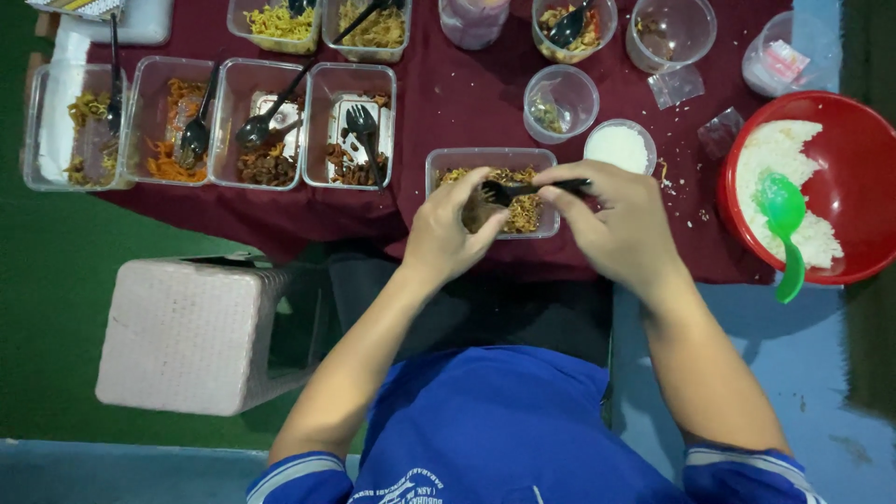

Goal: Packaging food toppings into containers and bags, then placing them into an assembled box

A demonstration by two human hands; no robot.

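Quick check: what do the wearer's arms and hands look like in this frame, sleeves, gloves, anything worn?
Both hands are bare: no gloves, and no rings or watch that the view shows on the left hand or right hand. Forearms are uncovered to above the elbow. The person wears a blue short-sleeved shirt with white stripe trim at the sleeve cuffs and white printed markings on the front.

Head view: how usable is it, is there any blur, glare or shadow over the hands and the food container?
Head view: evenly lit, colours strong; the left hand and right hand are sharp enough, as is the black fork over the clear container. Mild glare on the red bowl; the far containers look slightly soft; edges bend a little.
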